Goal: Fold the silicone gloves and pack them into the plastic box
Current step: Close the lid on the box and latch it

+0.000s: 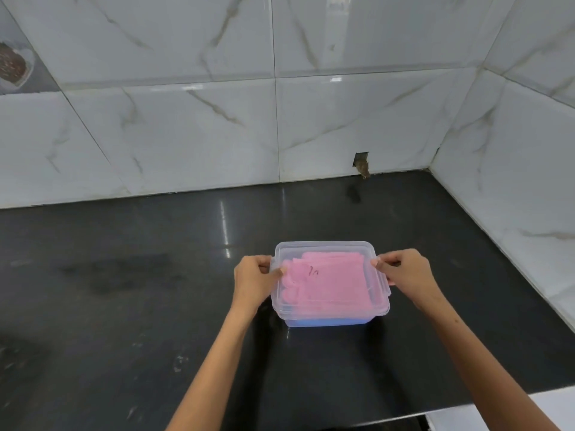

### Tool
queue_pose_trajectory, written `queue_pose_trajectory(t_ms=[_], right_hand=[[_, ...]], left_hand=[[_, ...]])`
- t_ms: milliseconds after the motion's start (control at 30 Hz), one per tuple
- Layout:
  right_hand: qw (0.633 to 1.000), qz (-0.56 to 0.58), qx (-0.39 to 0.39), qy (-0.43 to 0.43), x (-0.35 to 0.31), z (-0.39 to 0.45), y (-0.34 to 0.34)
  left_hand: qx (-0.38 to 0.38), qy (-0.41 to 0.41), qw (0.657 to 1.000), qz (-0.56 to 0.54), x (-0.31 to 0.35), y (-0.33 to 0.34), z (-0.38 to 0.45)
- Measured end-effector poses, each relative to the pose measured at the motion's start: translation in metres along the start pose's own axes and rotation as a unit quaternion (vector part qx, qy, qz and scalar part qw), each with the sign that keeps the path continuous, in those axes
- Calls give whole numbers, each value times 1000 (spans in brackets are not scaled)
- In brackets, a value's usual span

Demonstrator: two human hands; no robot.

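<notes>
Both hands' grip (253, 276) (404, 270) clasps lidded plastic box (329, 309) on black countertop (124, 290).

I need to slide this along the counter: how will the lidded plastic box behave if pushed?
The plastic box probably slides easily, since the black counter looks glossy. It seems light: only folded pink gloves over something blue show inside. Low and wide, it is unlikely to tip.

Left hand (253, 279): my fingers curled, thumb pointing right, centre of the frame.
Right hand (404, 272): my fingers bent inward, thumb pointing left, just right of centre.
Forearms: both bare, rising from the lower edge and converging upward.
</notes>
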State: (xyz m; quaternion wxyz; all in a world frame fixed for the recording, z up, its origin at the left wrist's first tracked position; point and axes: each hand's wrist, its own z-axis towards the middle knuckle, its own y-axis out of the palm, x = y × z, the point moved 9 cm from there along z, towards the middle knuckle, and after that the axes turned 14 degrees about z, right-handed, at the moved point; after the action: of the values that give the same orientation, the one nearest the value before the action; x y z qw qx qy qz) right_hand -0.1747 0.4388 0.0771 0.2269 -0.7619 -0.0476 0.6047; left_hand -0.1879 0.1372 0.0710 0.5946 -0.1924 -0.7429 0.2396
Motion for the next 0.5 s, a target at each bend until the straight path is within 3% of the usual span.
queue_pose_trajectory(t_ms=[100,233,367,500], right_hand=[[1000,5,6,-5,3,0,0],[997,60,-26,32,17,0,0],[982,142,-98,82,25,-5,5],[967,210,-84,119,39,-6,4]], left_hand=[[-10,-21,998,-50,-11,1,-3],[-134,-29,985,-100,-21,13,-9],[-98,-48,988,-113,-32,11,-10],[-98,-96,974,-180,-45,16,-12]])
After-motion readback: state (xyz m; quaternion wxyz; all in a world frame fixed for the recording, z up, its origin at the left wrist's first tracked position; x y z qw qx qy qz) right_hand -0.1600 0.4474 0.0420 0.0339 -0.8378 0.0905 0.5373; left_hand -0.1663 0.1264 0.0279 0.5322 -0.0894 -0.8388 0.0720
